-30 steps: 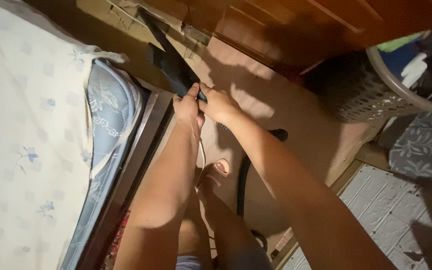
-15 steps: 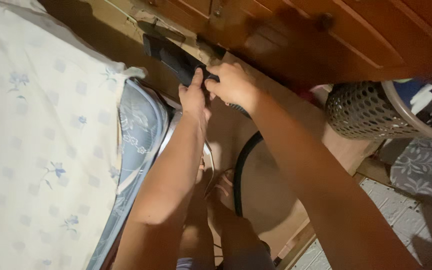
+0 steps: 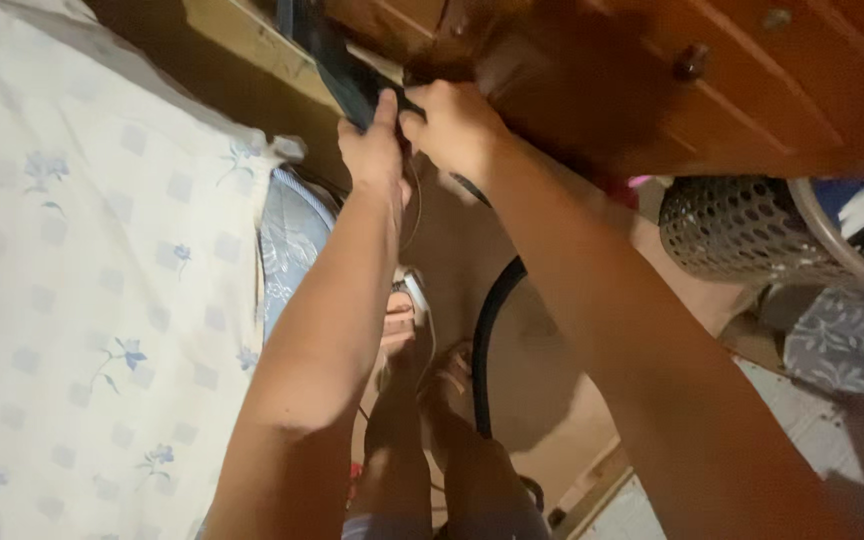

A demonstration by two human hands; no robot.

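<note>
Both hands, left hand (image 3: 372,150) and right hand (image 3: 452,125), stay clamped on the dark flat vacuum nozzle (image 3: 337,60), apparently pushed farther beside the white floral-sheeted bed (image 3: 82,280).

Two bare forearms without sleeves are seen; light shorts (image 3: 382,525) are worn, and sandals (image 3: 449,365) are worn on both feet.
</note>
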